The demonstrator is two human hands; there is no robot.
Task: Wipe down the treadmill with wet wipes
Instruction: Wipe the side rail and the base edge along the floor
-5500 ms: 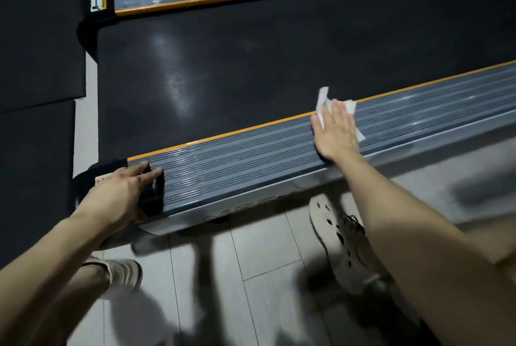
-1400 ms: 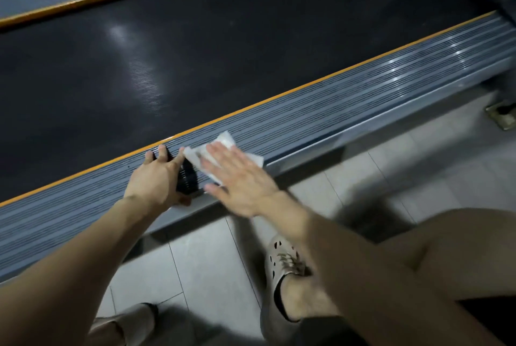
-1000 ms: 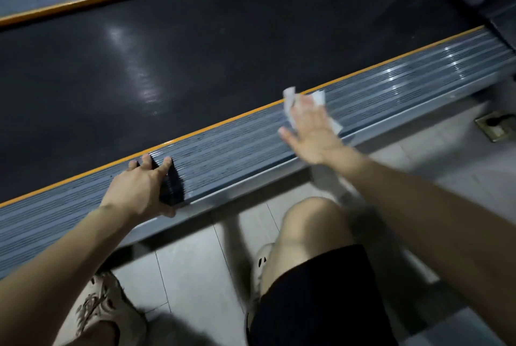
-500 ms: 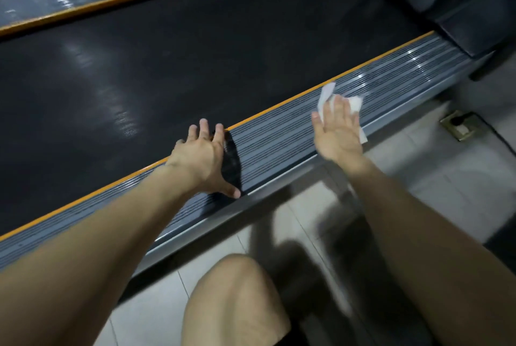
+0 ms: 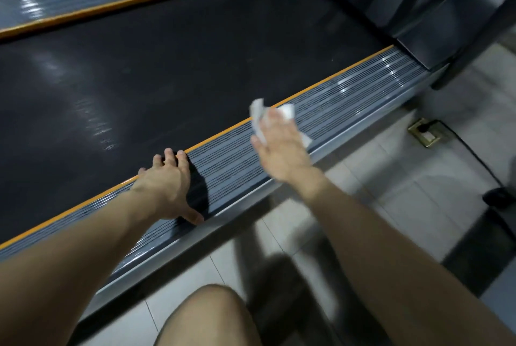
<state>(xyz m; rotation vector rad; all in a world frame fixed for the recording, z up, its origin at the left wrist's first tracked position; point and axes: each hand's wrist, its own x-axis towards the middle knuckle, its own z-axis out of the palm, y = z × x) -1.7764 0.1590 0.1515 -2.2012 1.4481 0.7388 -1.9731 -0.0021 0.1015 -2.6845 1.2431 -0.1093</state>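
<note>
One wet wipe [image 5: 287,111] under right hand [image 5: 282,149] — left hand [image 5: 167,185] flat on rail [image 5: 349,100].

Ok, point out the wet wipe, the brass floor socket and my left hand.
wet wipe [image 5: 257,116]: head view, on the bare white corner at its left end.
brass floor socket [image 5: 426,137]: head view, on its brass plate.
left hand [image 5: 167,186]: head view, on the back of the hand.
</note>
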